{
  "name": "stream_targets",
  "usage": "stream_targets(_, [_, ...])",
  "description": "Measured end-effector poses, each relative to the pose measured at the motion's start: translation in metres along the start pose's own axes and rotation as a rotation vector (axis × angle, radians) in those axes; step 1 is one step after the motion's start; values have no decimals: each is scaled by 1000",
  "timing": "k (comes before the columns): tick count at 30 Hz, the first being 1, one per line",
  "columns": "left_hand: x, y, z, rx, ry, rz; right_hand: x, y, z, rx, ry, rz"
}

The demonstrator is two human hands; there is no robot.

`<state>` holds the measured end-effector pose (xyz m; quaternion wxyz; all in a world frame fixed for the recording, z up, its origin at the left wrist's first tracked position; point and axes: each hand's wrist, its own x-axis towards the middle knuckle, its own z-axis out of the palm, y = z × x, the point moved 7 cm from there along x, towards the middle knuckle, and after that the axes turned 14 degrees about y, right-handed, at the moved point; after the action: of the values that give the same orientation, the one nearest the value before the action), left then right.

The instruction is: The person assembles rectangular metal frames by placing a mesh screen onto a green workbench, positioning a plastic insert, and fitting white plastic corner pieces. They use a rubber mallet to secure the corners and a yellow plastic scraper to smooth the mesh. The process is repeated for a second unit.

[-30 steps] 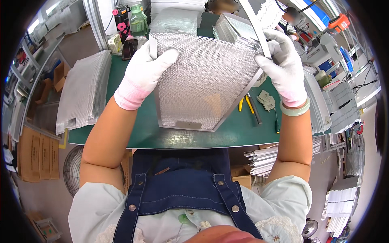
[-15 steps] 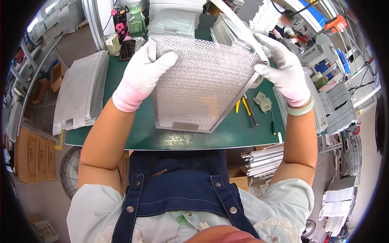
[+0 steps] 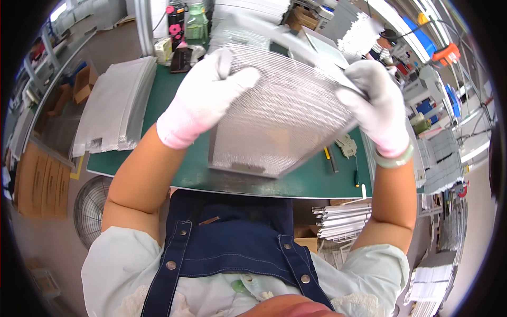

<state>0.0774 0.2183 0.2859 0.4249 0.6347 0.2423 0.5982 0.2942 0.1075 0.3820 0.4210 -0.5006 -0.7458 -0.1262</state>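
Silvery mesh panel (image 3: 280, 121) now tilted up off the bench (image 3: 174, 127), left hand (image 3: 203, 100) and right hand (image 3: 377, 108) gripping opposite edges.

A single view comes from a camera on the person's head, looking steeply down over the chest and blue apron (image 3: 232, 248) toward the green surface (image 3: 322, 182). It sits close: both forearms rise from the lower edge and fill the middle. The wide fisheye lens bends the surface's edge and squeezes the floor and shelves into a dark round rim.
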Motion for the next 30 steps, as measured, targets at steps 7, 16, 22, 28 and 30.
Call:
stream_targets(7, [-57,-19,33,-105,-184,-275,-73,29,12,524,-232,382])
stream_targets(16, [-73,-107,66,-169,-237,-477,-125,112,61,485,-367,623])
stream_targets(22, [-56,-82,52,22,230,-46,-133,118,56,515,-249,608])
stream_targets(28, [-62,-59,57,310,334,340,-142,122,54,594,-185,657])
stream_targets(30, [-65,-55,62,277,335,340,-143,120,51,557,-181,635])
